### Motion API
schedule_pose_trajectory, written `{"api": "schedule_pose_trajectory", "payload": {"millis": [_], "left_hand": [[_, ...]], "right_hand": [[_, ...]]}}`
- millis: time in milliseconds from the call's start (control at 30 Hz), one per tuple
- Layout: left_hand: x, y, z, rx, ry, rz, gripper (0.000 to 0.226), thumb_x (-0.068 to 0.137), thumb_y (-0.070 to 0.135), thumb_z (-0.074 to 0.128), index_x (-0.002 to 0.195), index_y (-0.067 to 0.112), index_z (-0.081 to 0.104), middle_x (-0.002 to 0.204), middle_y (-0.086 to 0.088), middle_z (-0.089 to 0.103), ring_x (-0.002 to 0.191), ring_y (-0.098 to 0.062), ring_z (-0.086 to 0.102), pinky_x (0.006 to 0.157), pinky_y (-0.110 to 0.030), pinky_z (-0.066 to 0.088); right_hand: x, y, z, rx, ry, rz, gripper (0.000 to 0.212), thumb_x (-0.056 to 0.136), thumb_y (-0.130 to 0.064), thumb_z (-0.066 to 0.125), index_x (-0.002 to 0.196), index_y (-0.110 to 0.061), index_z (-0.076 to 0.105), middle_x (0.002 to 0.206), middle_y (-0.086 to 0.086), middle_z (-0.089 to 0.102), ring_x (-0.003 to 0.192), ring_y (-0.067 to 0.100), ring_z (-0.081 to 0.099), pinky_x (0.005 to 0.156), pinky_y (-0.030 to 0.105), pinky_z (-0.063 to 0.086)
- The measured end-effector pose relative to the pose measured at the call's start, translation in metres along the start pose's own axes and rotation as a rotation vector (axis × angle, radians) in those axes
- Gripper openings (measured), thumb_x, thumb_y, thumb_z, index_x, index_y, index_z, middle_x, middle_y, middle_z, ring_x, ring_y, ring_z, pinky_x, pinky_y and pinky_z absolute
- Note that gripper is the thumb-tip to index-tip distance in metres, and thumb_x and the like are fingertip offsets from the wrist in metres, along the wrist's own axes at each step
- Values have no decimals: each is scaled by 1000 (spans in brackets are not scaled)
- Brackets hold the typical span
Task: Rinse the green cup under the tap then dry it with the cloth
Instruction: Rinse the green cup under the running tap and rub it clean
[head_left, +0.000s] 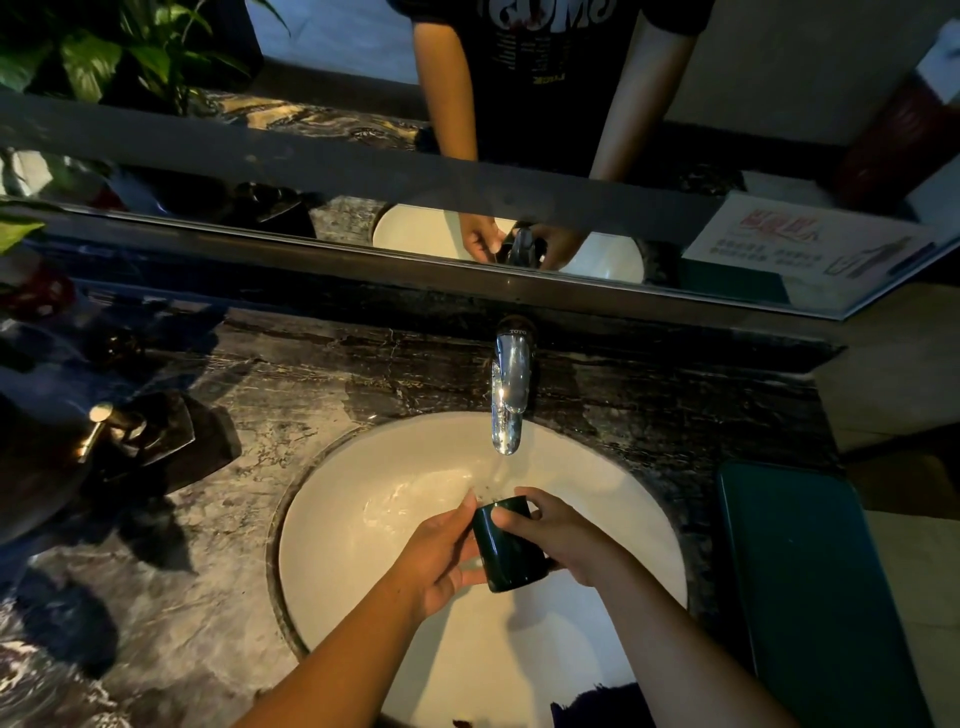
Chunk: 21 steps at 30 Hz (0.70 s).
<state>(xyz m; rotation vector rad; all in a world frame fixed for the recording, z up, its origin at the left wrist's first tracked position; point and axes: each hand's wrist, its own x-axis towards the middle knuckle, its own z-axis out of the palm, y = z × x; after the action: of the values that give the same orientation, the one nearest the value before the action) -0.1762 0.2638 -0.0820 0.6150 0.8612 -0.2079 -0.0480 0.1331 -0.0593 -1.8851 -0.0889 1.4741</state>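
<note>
The dark green cup (506, 553) is held over the white sink basin (363, 571), tilted, with its mouth turned up toward the chrome tap (510, 384). Water runs from the spout down to the cup's rim. My left hand (441, 556) cups its left side and base. My right hand (558, 535) grips it from the right, with fingers over the rim. A dark cloth (605, 704) shows at the sink's near edge, bottom of view, partly cut off.
A dark marble counter (218, 519) surrounds the basin. A dark soap dispenser with a brass pump (111, 426) stands at the left. A dark green tray (800, 587) lies to the right. A mirror (363, 67) runs behind, and plant leaves (104, 57) hang at the upper left.
</note>
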Motion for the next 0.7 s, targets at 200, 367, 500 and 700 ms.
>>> {"api": "schedule_pose_trajectory", "payload": {"millis": [200, 367, 500, 700], "left_hand": [[-9, -4, 3, -14, -8, 3, 49, 96, 42, 60, 123, 2, 69, 118, -22, 73, 111, -35, 71, 90, -57, 58], [-17, -4, 6, -9, -29, 17, 53, 91, 44, 62, 124, 3, 69, 119, -20, 73, 112, -35, 71, 84, -56, 60], [-25, -7, 8, -10, -54, 14, 53, 93, 45, 61, 125, 3, 68, 122, -21, 72, 114, -37, 69, 88, -59, 58], [-39, -8, 14, -36, -80, 33, 56, 87, 46, 66, 122, 3, 71, 126, -25, 69, 119, -39, 66, 96, -63, 53]], "right_hand": [[-7, -2, -2, -4, 13, 36, 82, 82, -57, 78, 147, -21, 44, 132, 3, 63, 117, 22, 63, 89, 40, 60], [-18, -5, -2, -8, 38, 66, 90, 75, -62, 80, 145, -18, 45, 135, 9, 64, 119, 25, 63, 76, 34, 59], [-35, -11, -1, -24, 25, 47, 68, 81, -57, 78, 129, -15, 55, 123, 7, 68, 114, 22, 64, 79, 36, 59], [-48, -16, 2, -98, 9, -27, 74, 72, -66, 77, 118, -10, 67, 115, 10, 75, 110, 24, 70, 88, 41, 60]]}}
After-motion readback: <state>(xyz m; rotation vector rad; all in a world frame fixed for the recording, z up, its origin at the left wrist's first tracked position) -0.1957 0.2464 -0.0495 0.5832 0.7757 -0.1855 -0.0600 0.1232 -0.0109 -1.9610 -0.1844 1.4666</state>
